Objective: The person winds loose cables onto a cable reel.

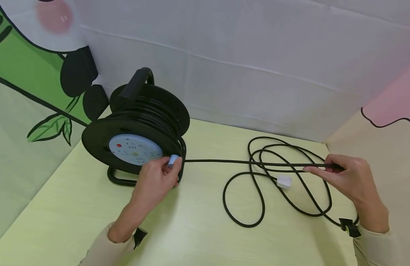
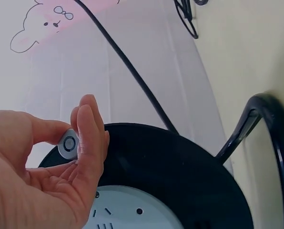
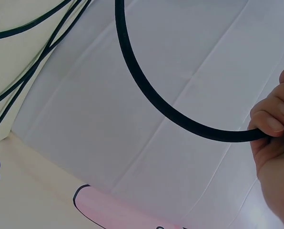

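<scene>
Black plastic cable reel (image 1: 136, 127), with carrying handle (image 1: 136, 87) and pale-blue socket panel (image 1: 135, 147); stands towards the back left corner of the pale worktop (image 1: 198, 232).

Pale-blue knob (image 1: 173, 161), on the reel's front flange, side nearer the worktop's right edge; pinched between thumb and fingers of the left hand (image 1: 155, 181). Left forearm slants up from the front edge; wrist fairly straight, fingers largely extended in the left wrist view.

Black cable (image 1: 221, 161), wound on the reel; one length runs nearly straight to the right hand (image 1: 351, 177), which grips it over the right edge. Right forearm rises from the front right; hand turned inward, thumb pointing left, fingers curled round the cable.

Loose cable loops, overlapping, on the worktop's right half, reaching near the back edge. White plug (image 1: 284, 181), among these loops.

Beige sleeves (image 1: 108, 247), one per arm.
</scene>
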### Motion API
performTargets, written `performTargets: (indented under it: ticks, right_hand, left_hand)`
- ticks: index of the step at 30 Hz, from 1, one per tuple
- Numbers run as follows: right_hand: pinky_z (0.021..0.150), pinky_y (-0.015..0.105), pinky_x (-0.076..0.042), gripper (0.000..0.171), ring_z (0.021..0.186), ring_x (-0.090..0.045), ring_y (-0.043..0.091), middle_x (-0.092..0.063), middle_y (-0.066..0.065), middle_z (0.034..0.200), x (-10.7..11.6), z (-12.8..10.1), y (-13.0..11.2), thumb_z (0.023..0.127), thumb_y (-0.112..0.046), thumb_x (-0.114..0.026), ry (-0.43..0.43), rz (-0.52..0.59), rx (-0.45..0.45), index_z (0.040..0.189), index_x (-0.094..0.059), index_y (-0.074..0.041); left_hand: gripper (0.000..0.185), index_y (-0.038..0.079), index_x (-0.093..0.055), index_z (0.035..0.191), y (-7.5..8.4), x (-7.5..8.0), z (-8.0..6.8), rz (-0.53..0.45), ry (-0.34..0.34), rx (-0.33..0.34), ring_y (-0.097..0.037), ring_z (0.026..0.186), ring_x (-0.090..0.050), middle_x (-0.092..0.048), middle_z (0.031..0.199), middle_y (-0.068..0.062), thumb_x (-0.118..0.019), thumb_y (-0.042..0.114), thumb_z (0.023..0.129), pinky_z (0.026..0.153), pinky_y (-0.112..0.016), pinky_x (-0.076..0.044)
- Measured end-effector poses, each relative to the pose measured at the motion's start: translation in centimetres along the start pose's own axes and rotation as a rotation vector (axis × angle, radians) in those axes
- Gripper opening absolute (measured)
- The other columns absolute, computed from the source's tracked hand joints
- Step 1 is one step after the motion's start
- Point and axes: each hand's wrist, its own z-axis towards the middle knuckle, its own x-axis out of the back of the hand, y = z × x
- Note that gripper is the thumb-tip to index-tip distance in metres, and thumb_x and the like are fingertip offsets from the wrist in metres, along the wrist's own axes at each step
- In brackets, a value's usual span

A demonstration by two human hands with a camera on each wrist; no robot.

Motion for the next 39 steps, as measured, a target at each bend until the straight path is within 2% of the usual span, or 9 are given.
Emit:
performTargets:
  ticks: [13, 18, 22, 24, 26, 29, 31, 34, 39]
  right_hand:
    - [0.048, 0.012, -0.024, 0.054, 0.051, -0.028, -0.008, -0.036, -0.020, 0.055, 0.2, -1.8, 1.3, 0.081, -0.069, -0.074, -0.047, -0.013, -0.062, 0.058, -0.050, -0.026]
    - [0.051, 0.016, -0.025, 0.054, 0.055, -0.027, -0.007, -0.033, -0.020, 0.056, 0.3, -2.3, 1.3, 0.072, -0.041, -0.094, -0.121, -0.067, -0.140, 0.058, -0.042, -0.030]
    - [0.057, 0.017, -0.025, 0.059, 0.055, -0.025, -0.006, -0.030, -0.019, 0.056, 0.2, -2.5, 1.1, 0.066, -0.020, -0.096, -0.155, -0.086, -0.186, 0.059, -0.038, -0.027]
    - [0.058, 0.017, -0.024, 0.060, 0.055, -0.023, -0.006, -0.029, -0.019, 0.057, 0.1, -2.7, 1.2, 0.068, -0.024, -0.096, -0.152, -0.093, -0.179, 0.059, -0.036, -0.026]
    - [0.055, 0.016, -0.022, 0.061, 0.056, -0.022, -0.006, -0.027, -0.019, 0.058, 0.1, -2.8, 1.4, 0.074, -0.039, -0.092, -0.138, -0.110, -0.160, 0.058, -0.035, -0.026]
    - [0.050, 0.015, -0.017, 0.064, 0.056, -0.020, -0.008, -0.027, -0.020, 0.059, 0.2, -3.0, 1.6, 0.081, -0.066, -0.078, -0.087, -0.129, -0.121, 0.057, -0.033, -0.027]
    - [0.049, 0.014, -0.016, 0.066, 0.056, -0.019, -0.009, -0.027, -0.020, 0.059, 0.2, -3.0, 1.6, 0.082, -0.076, -0.068, -0.047, -0.137, -0.099, 0.056, -0.033, -0.027]
    - [0.049, 0.013, -0.016, 0.066, 0.054, -0.020, -0.008, -0.027, -0.019, 0.058, 0.3, -2.8, 1.4, 0.082, -0.079, -0.064, 0.000, -0.151, -0.068, 0.054, -0.033, -0.027]
    - [0.046, 0.013, -0.013, 0.067, 0.050, -0.020, -0.007, -0.026, -0.017, 0.054, 0.8, -2.5, 0.9, 0.084, -0.080, -0.060, 0.040, -0.263, -0.005, 0.052, -0.031, -0.029]
  left_hand:
    - [0.037, 0.008, -0.061, 0.074, -1.5, -0.4, -0.2, 0.037, -0.066, 0.061, -0.013, 0.057, -0.061, -0.063, 0.058, 0.004, -0.059, 0.028, 0.105, 0.052, -0.028, -0.043]
    - [0.038, 0.009, -0.060, 0.073, -2.4, -0.6, -0.2, 0.063, -0.076, 0.062, -0.012, 0.056, -0.060, -0.063, 0.056, 0.005, -0.059, 0.028, 0.105, 0.052, -0.028, -0.043]
    - [0.037, 0.008, -0.061, 0.074, -3.2, -0.5, -0.3, 0.075, -0.099, 0.078, -0.013, 0.056, -0.059, -0.063, 0.056, 0.005, -0.059, 0.028, 0.105, 0.051, -0.028, -0.041]
    - [0.037, 0.008, -0.061, 0.075, -3.6, -0.5, -0.3, 0.076, -0.112, 0.091, -0.013, 0.056, -0.059, -0.063, 0.057, 0.004, -0.059, 0.028, 0.106, 0.051, -0.028, -0.040]
    - [0.037, 0.007, -0.062, 0.076, -4.1, -0.5, -0.3, 0.081, -0.124, 0.104, -0.014, 0.057, -0.059, -0.064, 0.058, 0.003, -0.059, 0.028, 0.106, 0.052, -0.028, -0.041]
    - [0.036, 0.007, -0.062, 0.077, -4.8, -0.4, -0.4, 0.093, -0.138, 0.123, -0.015, 0.058, -0.060, -0.064, 0.058, 0.003, -0.058, 0.028, 0.106, 0.054, -0.028, -0.042]
    - [0.036, 0.006, -0.063, 0.079, -5.2, -0.2, -0.4, 0.103, -0.146, 0.137, -0.015, 0.058, -0.060, -0.064, 0.059, 0.003, -0.058, 0.028, 0.106, 0.054, -0.029, -0.042]
    - [0.035, 0.004, -0.064, 0.081, -5.7, 0.0, -0.3, 0.109, -0.159, 0.157, -0.016, 0.057, -0.058, -0.065, 0.060, 0.002, -0.058, 0.028, 0.106, 0.052, -0.029, -0.041]
    - [0.036, 0.005, -0.063, 0.080, -6.3, 0.2, -0.3, 0.111, -0.181, 0.156, -0.016, 0.055, -0.057, -0.064, 0.060, 0.002, -0.055, 0.028, 0.107, 0.051, -0.028, -0.040]
